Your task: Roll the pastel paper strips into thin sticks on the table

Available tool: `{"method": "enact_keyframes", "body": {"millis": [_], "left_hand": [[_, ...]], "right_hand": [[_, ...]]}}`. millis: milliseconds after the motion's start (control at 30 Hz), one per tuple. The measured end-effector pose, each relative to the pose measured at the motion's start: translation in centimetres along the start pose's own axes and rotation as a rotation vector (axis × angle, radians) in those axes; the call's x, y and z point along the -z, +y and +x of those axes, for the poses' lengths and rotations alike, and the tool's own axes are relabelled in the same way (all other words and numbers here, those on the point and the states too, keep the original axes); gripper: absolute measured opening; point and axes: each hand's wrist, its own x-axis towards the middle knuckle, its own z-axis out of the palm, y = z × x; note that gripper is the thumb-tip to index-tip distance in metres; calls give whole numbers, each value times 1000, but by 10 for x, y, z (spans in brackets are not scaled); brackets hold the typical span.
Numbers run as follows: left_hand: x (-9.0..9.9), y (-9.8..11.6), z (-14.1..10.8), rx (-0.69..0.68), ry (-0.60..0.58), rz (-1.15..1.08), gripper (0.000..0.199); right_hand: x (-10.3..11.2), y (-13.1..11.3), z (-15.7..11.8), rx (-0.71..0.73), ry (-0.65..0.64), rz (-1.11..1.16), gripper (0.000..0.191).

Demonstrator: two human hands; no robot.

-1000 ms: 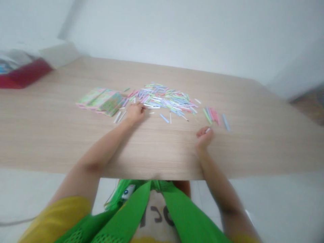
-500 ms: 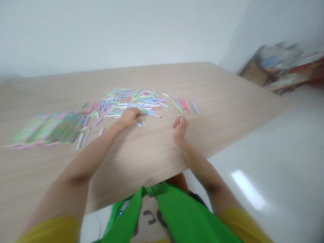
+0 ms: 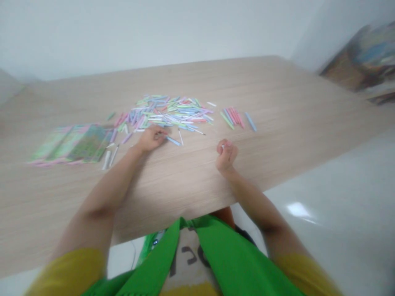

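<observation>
My left hand [image 3: 152, 137] rests at the near edge of a pile of pastel sticks [image 3: 173, 111], its fingers closed on the end of a blue stick [image 3: 173, 141]. A thin white stick [image 3: 180, 137] lies just right of that one. My right hand [image 3: 226, 154] is closed over the wood, holding a small pale piece [image 3: 223, 146] that shows only in part. Beyond it lie a row of pink, blue and green sticks [image 3: 234, 117] and a separate blue stick [image 3: 251, 121].
Flat green and pink packs [image 3: 70, 144] lie at the left of the table [image 3: 173, 176]. Beside them are a white tube [image 3: 106, 160] and a thin pen-like tool [image 3: 114, 155]. Blurred items [image 3: 370, 51] stand at the far right.
The view has shifted. My left hand has moved left, away from the thin white stick, to the blue stick's end. My right hand is still closed, now turned more inward.
</observation>
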Motion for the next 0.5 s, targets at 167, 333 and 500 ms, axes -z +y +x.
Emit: {"method": "enact_keyframes", "body": {"millis": [167, 333, 500], "left_hand": [[7, 8, -14, -65, -3, 11, 31], [6, 5, -27, 56, 139, -11, 21], [5, 3, -32, 86, 205, -36, 18]], "right_hand": [[-4, 6, 15, -157, 175, 240, 61], [-1, 7, 28, -347, 206, 374, 61], [0, 4, 29, -395, 197, 431, 58]]}}
